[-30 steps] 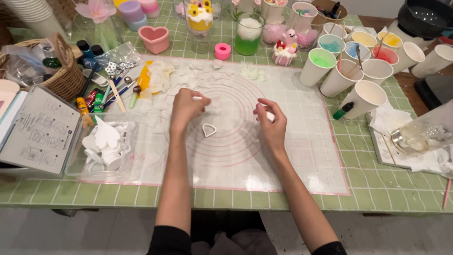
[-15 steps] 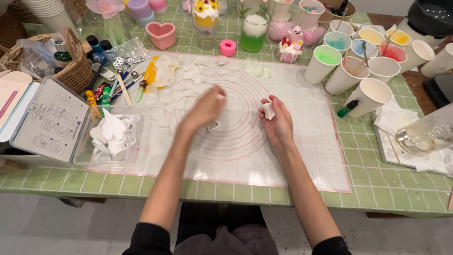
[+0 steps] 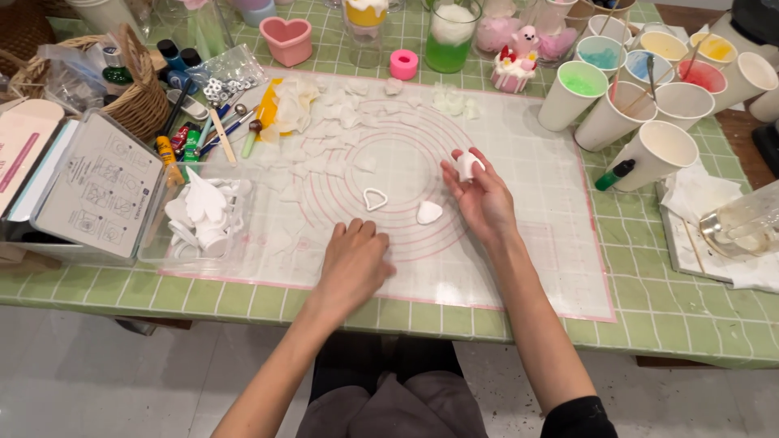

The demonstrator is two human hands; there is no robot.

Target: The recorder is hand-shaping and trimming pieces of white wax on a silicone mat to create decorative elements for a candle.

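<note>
On the translucent mat [image 3: 519, 203] with its pink rings, a white heart-shaped piece [image 3: 428, 212] is lying cut free, just beside a small heart-shaped cutter [image 3: 374, 199] that is sitting empty to its left. Judging from this, at least one shape is done; thin white scraps [image 3: 324, 138] are scattering across the far left part of the mat, and a heap of finished-looking white shapes [image 3: 203, 215] is filling a clear tray [image 3: 154, 251] at the mat's left edge, so the cutting seems well along though not plainly finished.

Above the heart, the right hand [image 3: 483, 199] is hovering palm-up, its fingers curling loosely and its fingertips [image 3: 458, 158] pinching a small white lump [image 3: 468, 166] of soft material. Nearer the body, the left hand [image 3: 353, 264] is resting palm-down on the mat with fingers bent and close together; whether anything is lying under it cannot be told.

Further out, paper cups [image 3: 661, 150] of coloured paste are standing at the right, and a wicker basket [image 3: 142, 101] with pens and tools is sitting at the left on the green tiled table [image 3: 690, 332].
</note>
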